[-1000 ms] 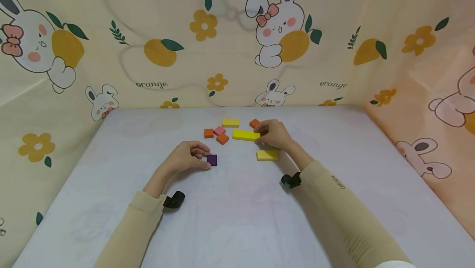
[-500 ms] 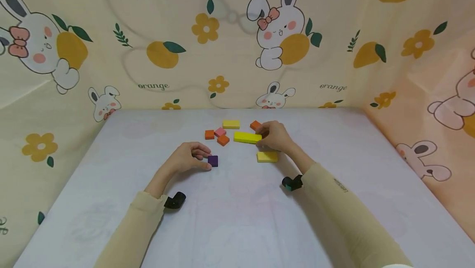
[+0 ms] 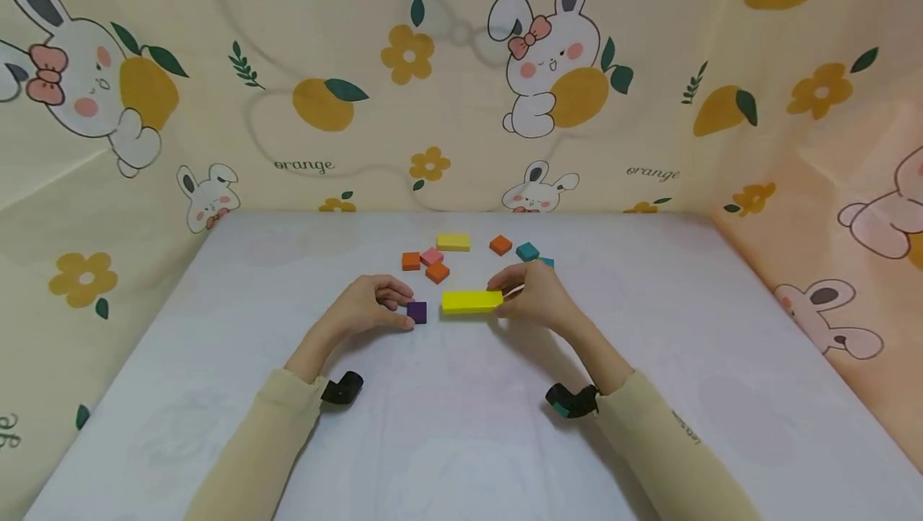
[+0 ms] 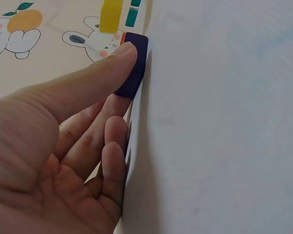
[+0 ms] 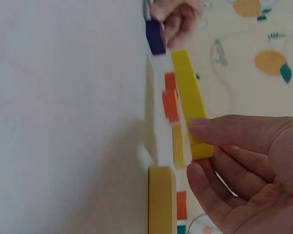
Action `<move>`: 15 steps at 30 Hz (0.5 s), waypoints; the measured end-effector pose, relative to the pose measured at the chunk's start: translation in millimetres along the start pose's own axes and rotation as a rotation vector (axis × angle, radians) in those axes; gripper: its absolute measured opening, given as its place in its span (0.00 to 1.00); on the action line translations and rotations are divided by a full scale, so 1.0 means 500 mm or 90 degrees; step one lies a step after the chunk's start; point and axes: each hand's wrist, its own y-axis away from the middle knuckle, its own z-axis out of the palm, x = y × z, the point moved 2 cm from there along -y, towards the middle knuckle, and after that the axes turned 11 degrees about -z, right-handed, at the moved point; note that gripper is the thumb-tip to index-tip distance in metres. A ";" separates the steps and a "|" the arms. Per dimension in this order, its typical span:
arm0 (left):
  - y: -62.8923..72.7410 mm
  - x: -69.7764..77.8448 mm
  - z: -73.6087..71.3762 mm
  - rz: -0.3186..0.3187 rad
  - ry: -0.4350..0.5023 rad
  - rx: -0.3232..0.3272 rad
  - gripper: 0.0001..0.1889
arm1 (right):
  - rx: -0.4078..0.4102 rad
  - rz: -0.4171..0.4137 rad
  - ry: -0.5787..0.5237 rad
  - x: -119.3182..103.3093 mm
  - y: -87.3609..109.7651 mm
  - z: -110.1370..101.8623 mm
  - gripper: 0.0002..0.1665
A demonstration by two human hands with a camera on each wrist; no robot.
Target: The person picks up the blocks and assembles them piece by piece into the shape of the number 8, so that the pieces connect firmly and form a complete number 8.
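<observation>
The left hand [image 3: 368,306] pinches a small purple block [image 3: 417,313] between thumb and fingers, low at the surface of the white desk [image 3: 447,433]. The right hand [image 3: 537,296] grips the right end of a long bright yellow bar [image 3: 472,302], which is raised off the desk with its shadow below. The bar's free end points toward the purple block, with a narrow gap between them.

Beyond the hands, toward the desk's far edge, sit a pale yellow block [image 3: 453,243], a pink block [image 3: 432,256] close among two orange blocks [image 3: 437,272], and a third orange piece [image 3: 501,245] farther right. Two teal blocks [image 3: 528,252] lie behind the right hand, one partly covered by it. The right wrist view also shows a yellow block [image 5: 161,202] on the desk, near that hand.

Broad white surface stretches on the near side of both hands and out to either side. The far edge meets a rabbit-and-orange patterned cloth [image 3: 461,112], well apart from the hands; the side edges run along similar cloth.
</observation>
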 end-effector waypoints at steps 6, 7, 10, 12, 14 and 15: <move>0.001 0.005 -0.004 -0.002 -0.014 0.002 0.26 | -0.018 0.013 -0.003 -0.025 0.011 0.027 0.18; 0.002 0.006 -0.005 -0.001 -0.016 0.003 0.26 | -0.018 0.016 -0.002 -0.027 0.011 0.032 0.19; 0.005 0.009 -0.008 -0.004 -0.019 0.009 0.25 | -0.024 0.023 0.000 -0.030 0.011 0.047 0.19; 0.005 0.008 -0.007 -0.007 -0.022 0.007 0.25 | -0.031 0.031 0.006 -0.028 0.013 0.056 0.19; 0.003 0.009 -0.003 -0.012 -0.022 0.001 0.25 | -0.037 0.041 0.013 -0.025 0.017 0.062 0.19; 0.002 0.010 -0.001 -0.013 -0.021 -0.002 0.25 | -0.038 0.045 0.016 -0.024 0.020 0.063 0.19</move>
